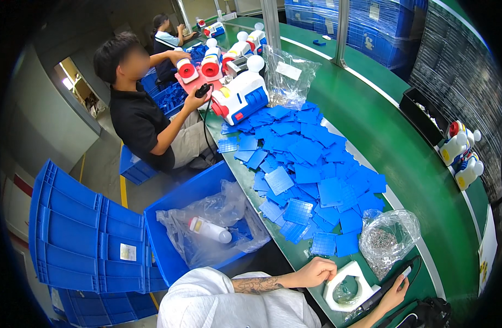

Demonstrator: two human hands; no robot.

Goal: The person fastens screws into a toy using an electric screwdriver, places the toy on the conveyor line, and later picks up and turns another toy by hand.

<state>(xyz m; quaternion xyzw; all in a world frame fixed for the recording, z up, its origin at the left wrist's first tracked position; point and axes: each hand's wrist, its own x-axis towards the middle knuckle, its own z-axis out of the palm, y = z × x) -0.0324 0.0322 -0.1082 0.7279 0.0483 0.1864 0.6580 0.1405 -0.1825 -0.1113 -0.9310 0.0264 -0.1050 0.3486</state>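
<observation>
Head view, bench inventory. Left hand: fingers curled into a loose fist, resting on the bench edge against one white plastic moulded frame. Right hand: wrapped around one black electric screwdriver, just right of the frame.

Beyond the left hand: one heap of blue grid tiles, too many to count. One clear bag of small metal screws sits directly above the right hand.

Risk, as judged: the frame overhangs the bench edge and could slip off; the screw bag could tip and spill among the tiles.

One co-worker sits far beyond the left hand.
</observation>
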